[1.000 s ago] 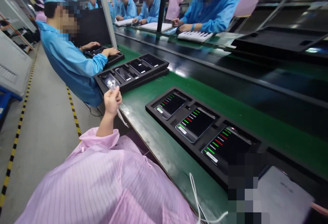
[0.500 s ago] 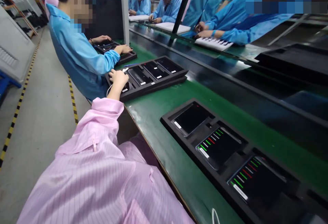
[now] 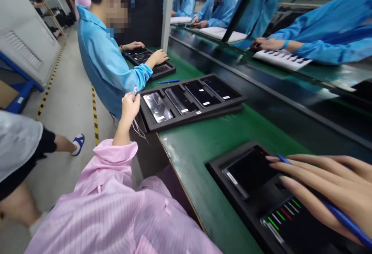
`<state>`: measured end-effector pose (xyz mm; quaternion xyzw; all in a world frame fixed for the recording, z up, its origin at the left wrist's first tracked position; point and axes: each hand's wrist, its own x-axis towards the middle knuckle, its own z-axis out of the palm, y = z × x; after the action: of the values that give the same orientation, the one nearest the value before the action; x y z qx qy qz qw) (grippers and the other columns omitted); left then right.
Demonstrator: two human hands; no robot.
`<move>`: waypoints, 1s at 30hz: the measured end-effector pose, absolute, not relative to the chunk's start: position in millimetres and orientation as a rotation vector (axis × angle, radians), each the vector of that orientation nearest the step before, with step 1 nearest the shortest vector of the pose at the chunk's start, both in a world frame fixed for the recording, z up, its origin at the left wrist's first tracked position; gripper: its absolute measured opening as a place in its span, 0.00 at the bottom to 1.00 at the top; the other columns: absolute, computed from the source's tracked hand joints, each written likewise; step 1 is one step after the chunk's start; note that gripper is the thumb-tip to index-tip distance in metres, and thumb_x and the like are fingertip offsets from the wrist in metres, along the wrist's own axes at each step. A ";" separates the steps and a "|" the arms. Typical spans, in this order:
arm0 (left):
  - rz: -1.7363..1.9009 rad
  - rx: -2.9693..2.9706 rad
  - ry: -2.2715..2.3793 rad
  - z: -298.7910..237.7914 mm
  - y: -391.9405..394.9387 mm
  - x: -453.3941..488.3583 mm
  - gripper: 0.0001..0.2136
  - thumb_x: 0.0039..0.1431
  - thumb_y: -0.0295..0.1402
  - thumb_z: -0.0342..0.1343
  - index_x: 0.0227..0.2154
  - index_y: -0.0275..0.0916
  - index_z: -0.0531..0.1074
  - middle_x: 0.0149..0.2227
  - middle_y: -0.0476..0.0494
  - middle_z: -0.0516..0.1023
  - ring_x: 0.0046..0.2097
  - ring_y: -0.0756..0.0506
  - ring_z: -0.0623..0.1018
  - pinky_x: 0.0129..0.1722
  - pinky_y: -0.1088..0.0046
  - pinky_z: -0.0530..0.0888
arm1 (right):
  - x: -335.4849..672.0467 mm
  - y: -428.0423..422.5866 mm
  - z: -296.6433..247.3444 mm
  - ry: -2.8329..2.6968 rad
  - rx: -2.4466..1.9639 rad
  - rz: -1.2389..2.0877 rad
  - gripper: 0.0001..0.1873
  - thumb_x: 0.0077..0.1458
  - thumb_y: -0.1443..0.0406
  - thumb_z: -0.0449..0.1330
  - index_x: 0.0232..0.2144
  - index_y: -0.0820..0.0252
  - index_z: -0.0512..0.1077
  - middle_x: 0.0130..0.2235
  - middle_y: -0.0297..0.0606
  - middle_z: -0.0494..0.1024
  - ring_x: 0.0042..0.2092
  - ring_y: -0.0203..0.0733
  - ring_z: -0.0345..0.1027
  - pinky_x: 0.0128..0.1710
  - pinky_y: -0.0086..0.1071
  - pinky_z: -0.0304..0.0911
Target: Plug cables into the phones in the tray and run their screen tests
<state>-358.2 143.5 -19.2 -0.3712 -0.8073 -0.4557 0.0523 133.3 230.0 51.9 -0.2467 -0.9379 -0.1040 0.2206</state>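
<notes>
My left hand (image 3: 129,106) is raised just left of a black foam tray (image 3: 151,124) that holds several phones. It pinches a small cable plug (image 3: 135,90), and thin wires hang below the wrist. The nearest phone (image 3: 157,107) in that tray has a shiny film on it. My right hand (image 3: 328,186) reaches in from the lower right with its fingers stretched over a nearer black tray (image 3: 216,166). A blue pen (image 3: 340,217) is held along its fingers. Under that hand lie a dark-screened phone (image 3: 250,170) and a phone showing coloured bars (image 3: 283,217).
A co-worker in a blue coat (image 3: 107,64) sits just beyond, hands on another tray (image 3: 161,69). A loose blue pen (image 3: 168,81) lies on the green belt (image 3: 209,137). Other people's hands work across the black conveyor (image 3: 290,91). A person walks past on the left floor (image 3: 26,149).
My left hand has lifted off the far tray's left phone and now holds the plug beside the tray. My right hand with the pen has come into view. A walking person has appeared at left.
</notes>
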 end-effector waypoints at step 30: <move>-0.973 -1.467 -2.186 -55.0 124.4 -310.8 0.21 0.67 0.39 0.45 0.17 0.39 0.60 0.55 0.42 0.81 0.59 0.34 0.69 0.48 0.51 0.57 | -129.2 346.6 -34.4 -2.472 -0.636 0.473 0.24 0.68 0.53 0.42 0.38 0.53 0.76 0.44 0.41 0.79 0.51 0.51 0.65 0.58 0.56 0.39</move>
<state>-310.8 124.4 -55.0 -0.5152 -0.7680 -0.3420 0.1666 -129.2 346.6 -34.4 -0.2360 -0.9170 0.1756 0.2694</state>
